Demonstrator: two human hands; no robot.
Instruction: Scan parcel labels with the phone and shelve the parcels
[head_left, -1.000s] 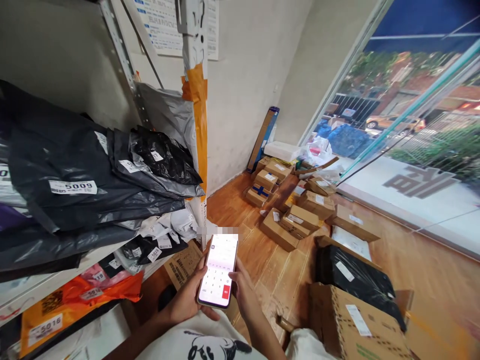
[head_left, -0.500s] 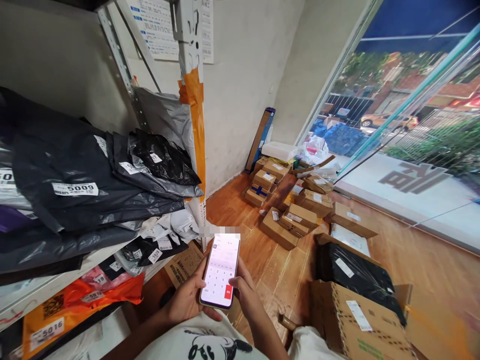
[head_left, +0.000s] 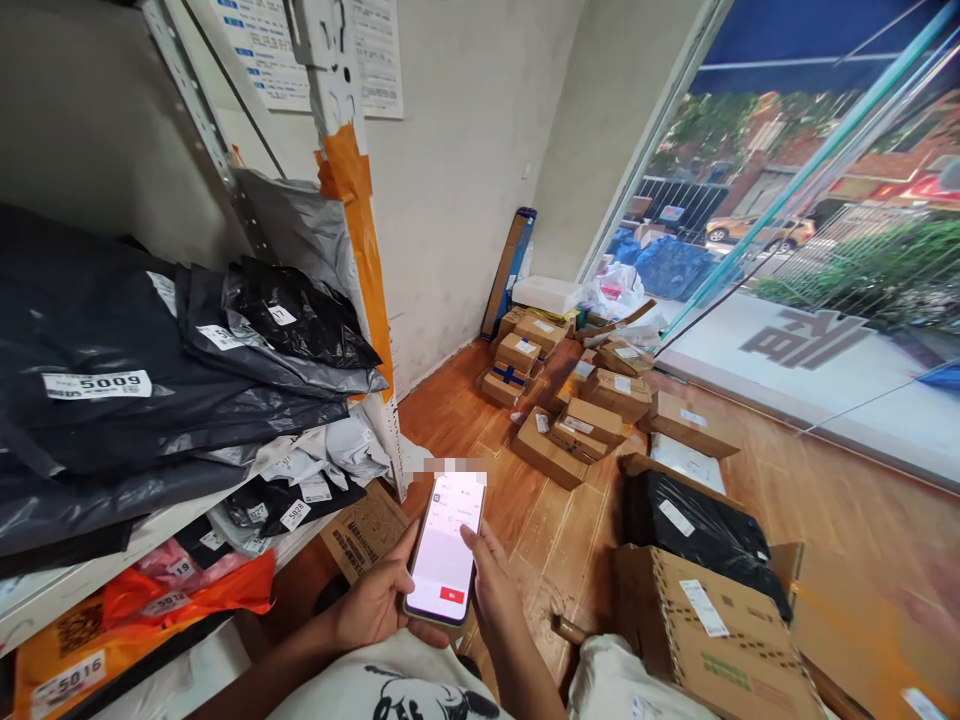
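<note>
Left hand (head_left: 375,602) and right hand (head_left: 493,572) clasp the flat, rectangular, white-screened smartphone (head_left: 444,553), presumably light, rigid, fragile, best gripped by side edges.

Bare floor runs between the shelf and the boxes.

Past the phone (head_left: 444,550), the hands (head_left: 491,580) could go forward over the wood floor (head_left: 536,525). On the left, the shelf (head_left: 67,597), its taped post (head_left: 367,275) and the dark bags (head_left: 97,320) block the way. On the right stand a big brown box (head_left: 742,635) and a black package (head_left: 701,530). Farther ahead, small boxes (head_left: 589,425) sit in bunches, with a thin gap between.
</note>
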